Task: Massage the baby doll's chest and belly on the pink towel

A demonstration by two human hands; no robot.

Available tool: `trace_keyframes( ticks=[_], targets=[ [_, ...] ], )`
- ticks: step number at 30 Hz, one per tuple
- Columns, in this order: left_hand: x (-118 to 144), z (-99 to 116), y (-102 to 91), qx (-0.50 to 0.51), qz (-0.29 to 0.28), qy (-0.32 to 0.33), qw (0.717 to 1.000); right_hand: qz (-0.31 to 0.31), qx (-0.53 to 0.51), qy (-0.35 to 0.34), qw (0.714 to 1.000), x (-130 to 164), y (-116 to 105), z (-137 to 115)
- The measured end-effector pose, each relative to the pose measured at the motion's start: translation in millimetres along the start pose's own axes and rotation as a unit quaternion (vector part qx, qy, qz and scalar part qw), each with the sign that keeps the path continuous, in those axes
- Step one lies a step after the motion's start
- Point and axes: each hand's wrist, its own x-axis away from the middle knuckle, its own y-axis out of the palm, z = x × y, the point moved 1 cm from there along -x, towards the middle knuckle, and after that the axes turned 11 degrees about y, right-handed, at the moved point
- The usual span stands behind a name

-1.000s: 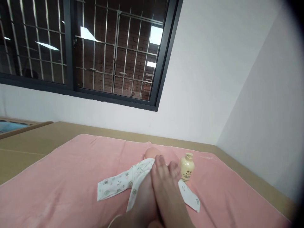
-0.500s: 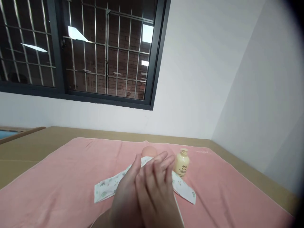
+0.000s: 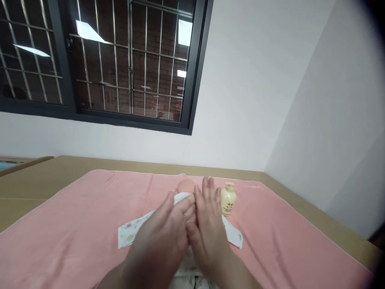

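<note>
Lying spread on the pink towel (image 3: pixel 75 224), the printed baby garment (image 3: pixel 132 230) sits under the left hand (image 3: pixel 162 245) and right hand (image 3: pixel 207 224), fingers extended and flat, just left of a cream lotion bottle (image 3: pixel 227 199) whose label is unreadable.

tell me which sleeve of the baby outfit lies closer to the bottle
The right-side sleeve: it stretches out just below the cream bottle, past the right hand. The other sleeve spreads out left, beyond the left hand.
</note>
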Motion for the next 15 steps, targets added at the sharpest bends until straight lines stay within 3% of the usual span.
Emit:
trace_keyframes(
  ticks=[3, 6, 8, 11, 13, 15],
  targets=[
    [-7, 26, -2.0, 0.019, -0.009, 0.054, 0.998, 0.015, -0.004, -0.075, 0.997, 20, 26, -27],
    [-19, 30, -6.0, -0.034, 0.016, 0.095, 0.995, 0.03, -0.01, -0.141, 0.99, 36, 31, -50],
    [-25, 17, -8.1, -0.151, 0.054, 0.127, 0.979, 0.033, -0.017, -0.153, 0.988, 37, 24, -54],
    [-24, -21, -7.1, -0.302, 0.125, 0.171, 0.929, 0.065, -0.021, -0.164, 0.984, 27, 8, -42],
    [-16, -46, -1.1, -0.365, 0.156, 0.238, 0.886, 0.07, -0.03, -0.168, 0.983, 16, -3, -28],
    [-8, -62, 8.4, -0.433, 0.164, 0.317, 0.828, 0.01, -0.042, -0.171, 0.984, 5, -15, -12]
  ],
)
